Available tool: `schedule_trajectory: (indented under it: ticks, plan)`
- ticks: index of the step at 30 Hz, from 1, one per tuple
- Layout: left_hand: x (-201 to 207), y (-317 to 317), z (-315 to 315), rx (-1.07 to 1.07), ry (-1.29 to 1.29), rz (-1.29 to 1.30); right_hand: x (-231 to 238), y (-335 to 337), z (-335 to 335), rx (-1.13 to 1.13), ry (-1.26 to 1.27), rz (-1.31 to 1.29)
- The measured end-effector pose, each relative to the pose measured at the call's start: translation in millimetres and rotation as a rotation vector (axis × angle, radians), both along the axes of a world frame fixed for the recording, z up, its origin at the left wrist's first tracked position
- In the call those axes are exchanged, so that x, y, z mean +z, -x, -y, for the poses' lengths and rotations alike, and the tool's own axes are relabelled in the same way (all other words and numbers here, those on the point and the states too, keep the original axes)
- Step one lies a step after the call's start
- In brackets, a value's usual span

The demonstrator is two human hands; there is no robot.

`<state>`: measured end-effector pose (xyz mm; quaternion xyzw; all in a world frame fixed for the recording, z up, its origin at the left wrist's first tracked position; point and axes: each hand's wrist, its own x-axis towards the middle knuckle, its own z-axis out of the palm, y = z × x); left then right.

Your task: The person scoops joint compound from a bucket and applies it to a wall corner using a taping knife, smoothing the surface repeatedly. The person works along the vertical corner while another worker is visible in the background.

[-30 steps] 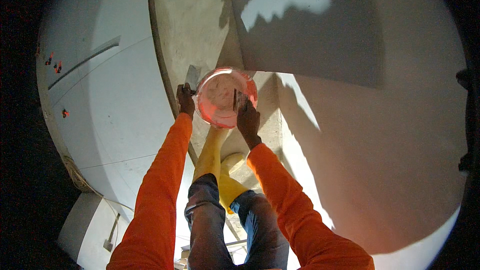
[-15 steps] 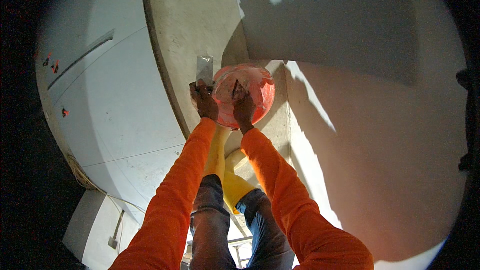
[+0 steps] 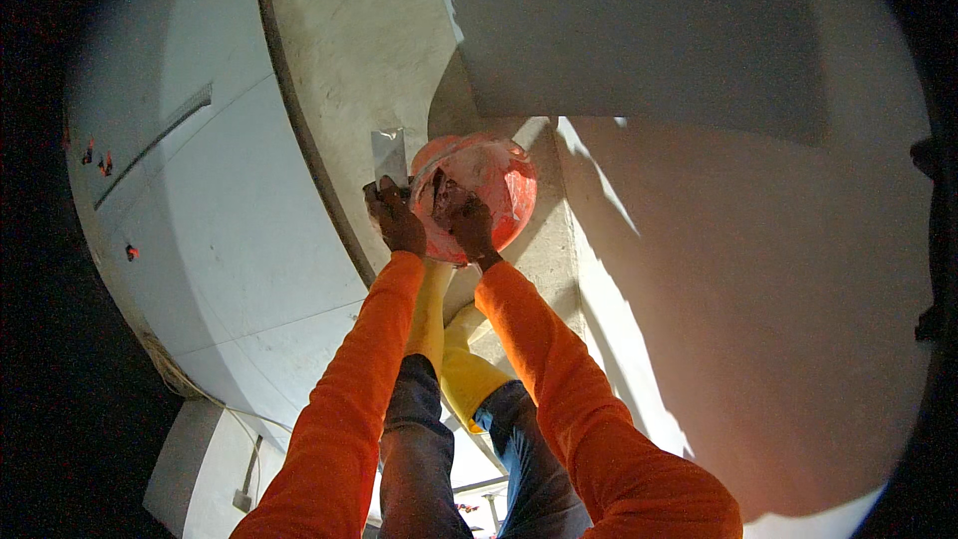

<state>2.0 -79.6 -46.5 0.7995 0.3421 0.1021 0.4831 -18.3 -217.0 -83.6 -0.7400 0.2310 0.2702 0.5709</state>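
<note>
A red bucket (image 3: 517,190), its inside smeared with pale residue, stands in front of my legs. At its left rim my left hand (image 3: 399,226) is closed on a putty knife (image 3: 389,154), whose flat rectangular metal blade points away from me. Whether those fingers also grip the rim cannot be made out. Reaching over the bucket's opening, my right hand (image 3: 471,220) is closed around a small dark pointed tool (image 3: 437,185). Its handle is hidden in the fingers, and shade hides what lies deeper in the bucket.
Pale panels (image 3: 215,240) run along the left, with a long dark slot and small reddish fittings. A cable (image 3: 225,405) hangs at lower left. A pale wall (image 3: 738,269) rises on the right. My yellow boots (image 3: 469,374) stand on the concrete floor (image 3: 349,30).
My right hand and the dark tool have shifted left inside the bucket, toward my left hand. The view has tilted slightly, and the left hand keeps its putty knife at the rim.
</note>
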Motion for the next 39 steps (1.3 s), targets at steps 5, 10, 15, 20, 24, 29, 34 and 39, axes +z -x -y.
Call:
schedule_trajectory:
  ticks: [5, 10, 15, 20, 24, 29, 34, 39]
  plan:
    - [-31.1, -8.4, -11.4, 0.004, 0.062, 0.019, -4.8, -13.3, 32.0, -0.344, -0.418, -0.307]
    - [-40.3, -27.4, -39.9, 0.120, 0.334, 0.179, 54.1, -26.7, 63.3, -0.417, -0.770, -0.012]
    - [103.4, -13.2, -69.8, -0.012, 0.483, 0.234, 224.4, -51.3, 69.2, -0.242, -0.526, 0.196]
    - [344.2, -15.4, -31.6, -0.166, 0.776, -0.033, 420.3, -72.7, 92.8, -0.068, -0.139, 0.523]
    - [530.3, -19.3, 25.6, -0.328, 1.172, 0.170, 554.9, -94.0, 115.7, 0.035, -0.408, 1.070]
    - [692.4, 28.9, 62.2, -0.413, 1.229, 0.281, 688.6, -45.2, 148.2, 0.100, -0.254, 1.339]
    - [756.9, 91.7, 92.7, -0.492, 1.249, 0.266, 758.7, 28.9, 188.0, 0.132, -0.193, 1.400]
    - [791.7, 102.6, 71.4, -0.563, 1.236, 0.259, 789.9, 57.4, 178.7, 0.095, -0.088, 1.456]
